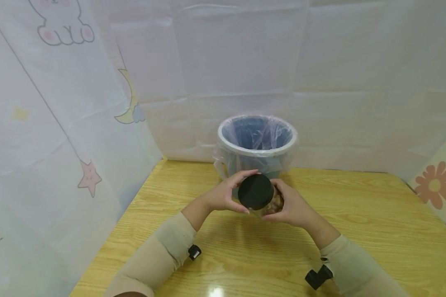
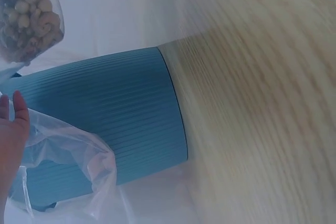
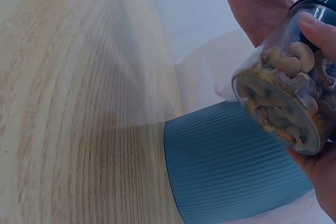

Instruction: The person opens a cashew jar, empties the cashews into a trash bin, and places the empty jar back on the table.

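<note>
A clear jar of nuts (image 3: 286, 77), cashews among them, is held tilted above the wooden table, in front of the bin. Its round black lid (image 1: 255, 192) faces up toward the head camera. My right hand (image 1: 291, 206) grips the jar's body from the right, thumb on the near side. From the left, my left hand (image 1: 224, 197) curves round the lid, with fingertips at its far edge and the thumb at its near edge. Through the plastic in the left wrist view, nuts (image 2: 34, 19) show, while the lid is out of that picture.
Behind the hands stands a blue ribbed bin (image 2: 115, 114) with a white rim (image 1: 258, 152) and a clear plastic liner (image 2: 68, 145) folded over it. The wooden table (image 1: 245, 255) ends at a pale backdrop sheet (image 1: 238, 62). Black wrist cameras (image 1: 318, 277) protrude beside the sleeves.
</note>
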`<state>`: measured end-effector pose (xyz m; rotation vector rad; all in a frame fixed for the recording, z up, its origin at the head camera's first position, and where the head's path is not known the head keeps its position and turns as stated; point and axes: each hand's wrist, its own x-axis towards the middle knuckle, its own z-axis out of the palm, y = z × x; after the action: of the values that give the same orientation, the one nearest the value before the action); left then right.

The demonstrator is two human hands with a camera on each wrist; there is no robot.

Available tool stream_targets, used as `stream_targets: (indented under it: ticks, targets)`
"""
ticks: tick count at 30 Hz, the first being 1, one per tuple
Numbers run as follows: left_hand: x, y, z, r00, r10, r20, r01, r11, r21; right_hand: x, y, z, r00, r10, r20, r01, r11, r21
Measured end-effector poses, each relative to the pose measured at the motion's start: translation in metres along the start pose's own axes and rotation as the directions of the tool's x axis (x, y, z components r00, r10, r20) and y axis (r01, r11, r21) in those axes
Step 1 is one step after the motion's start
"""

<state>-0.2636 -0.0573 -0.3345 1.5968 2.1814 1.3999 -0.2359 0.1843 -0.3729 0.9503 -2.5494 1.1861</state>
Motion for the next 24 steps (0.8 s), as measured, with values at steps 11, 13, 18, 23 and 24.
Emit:
stream_targets:
  ticks: [11,13,18,23,24]
  targets:
    - [-0.001,-0.013,-0.004,0.994,0.082,0.067,-0.077,0.994,-0.074,0.000,0.002,-0.002,0.997,-0.081,0.017,0.081,0.997,-0.019]
    - [0.000,-0.009,-0.005,0.994,0.084,0.076,-0.078,0.994,-0.073,0.001,0.002,-0.002,0.995,-0.093,0.023,0.093,0.996,-0.015]
    - [0.000,-0.007,-0.004,0.996,0.063,0.062,-0.058,0.996,-0.071,0.001,0.003,-0.002,0.995,-0.095,0.037,0.094,0.996,0.004]
    - [-0.001,-0.008,-0.001,0.999,0.030,0.018,-0.028,0.996,-0.088,0.002,0.003,-0.002,0.997,-0.063,0.033,0.062,0.998,0.021]
    - [-0.001,-0.008,0.000,1.000,0.025,0.008,-0.024,0.995,-0.093,0.002,0.002,-0.002,0.998,-0.052,0.033,0.051,0.998,0.027]
